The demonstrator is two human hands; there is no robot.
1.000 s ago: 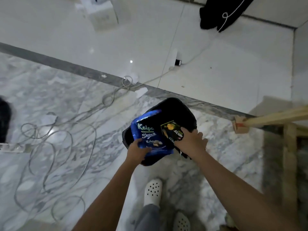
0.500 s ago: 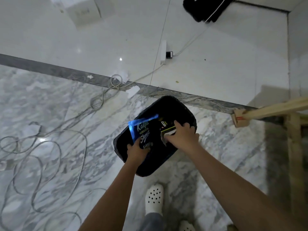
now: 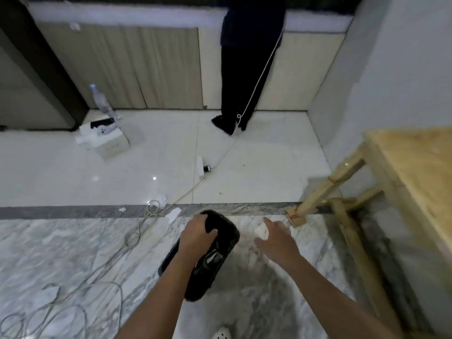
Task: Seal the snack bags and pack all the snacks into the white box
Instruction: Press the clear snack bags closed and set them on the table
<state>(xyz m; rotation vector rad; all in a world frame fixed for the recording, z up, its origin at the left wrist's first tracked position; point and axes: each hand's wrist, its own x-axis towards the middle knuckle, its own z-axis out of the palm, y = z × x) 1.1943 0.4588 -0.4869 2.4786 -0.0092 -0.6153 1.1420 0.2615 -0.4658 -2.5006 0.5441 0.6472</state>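
A black plastic container [image 3: 195,287] is held tilted above the marble floor, low in the middle of the head view. My left hand [image 3: 198,234] grips its far rim. Inside it I make out only a dark snack pack [image 3: 212,258] with a pale edge; the blue pack is hidden. My right hand [image 3: 274,238] hovers just right of the container, fingers spread and holding nothing. A white box [image 3: 112,145] stands on the white tiles at the back left, with small items on top of it.
A wooden table [image 3: 415,167] with slanted legs fills the right side. Loose cables [image 3: 137,231] trail over the floor at left, and a power strip [image 3: 200,166] lies ahead. A clear bottle [image 3: 101,101] stands behind the white box. Black cloth [image 3: 249,69] hangs at the back wall.
Both hands have let go of the blue and black snack packs, which now sit down in the container. My left hand moved to the far rim, my right hand swung out right. The view tilted up.
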